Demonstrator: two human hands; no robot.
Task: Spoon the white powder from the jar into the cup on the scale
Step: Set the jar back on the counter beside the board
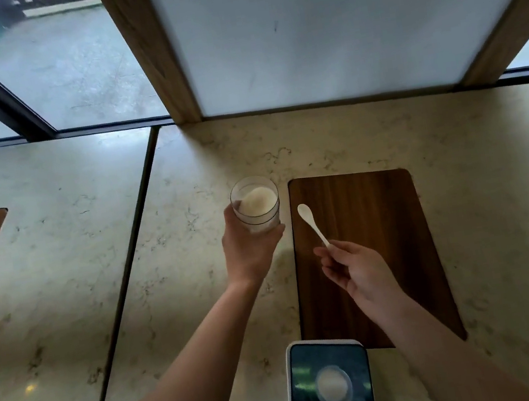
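Left hand (247,255) wraps the powder jar (256,209), right hand (354,272) pinches a white spoon (312,224) over the wood board (368,253); marble table (188,212), window behind.

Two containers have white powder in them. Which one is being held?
The clear jar, gripped by the left hand beside the wooden board. The cup sits untouched on the scale; the right hand holds only the spoon.

White spoon (312,224); dark wood-grain board (368,253).
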